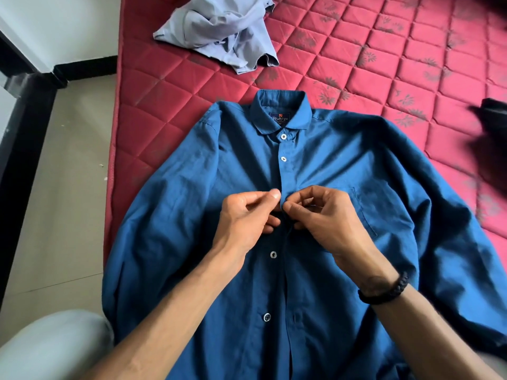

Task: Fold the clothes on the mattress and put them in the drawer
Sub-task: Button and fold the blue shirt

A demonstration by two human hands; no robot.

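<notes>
Far left, pale floor tiles (65,165) run alongside the red quilted mattress (384,64), and a grey-clad knee (52,349) pokes in at the bottom corner. Up top, a crumpled light grey garment (219,31) sits in a heap on the mattress, well apart from the action. Centre stage: the blue shirt (192,242) lies face up and spread flat, collar (279,108) away from the person, sleeves out to both sides. The left hand (247,218) pinches the placket at mid-chest, thumb and fingers closed on the cloth. Touching it across the placket, the right hand (326,215) grips the other edge the same way, a black braided bracelet (384,292) on its wrist. Two buttons above look fastened; two below show on the open front. Far right, a dark blurred item (493,116) lies at the mattress edge; I cannot tell what it is.
</notes>
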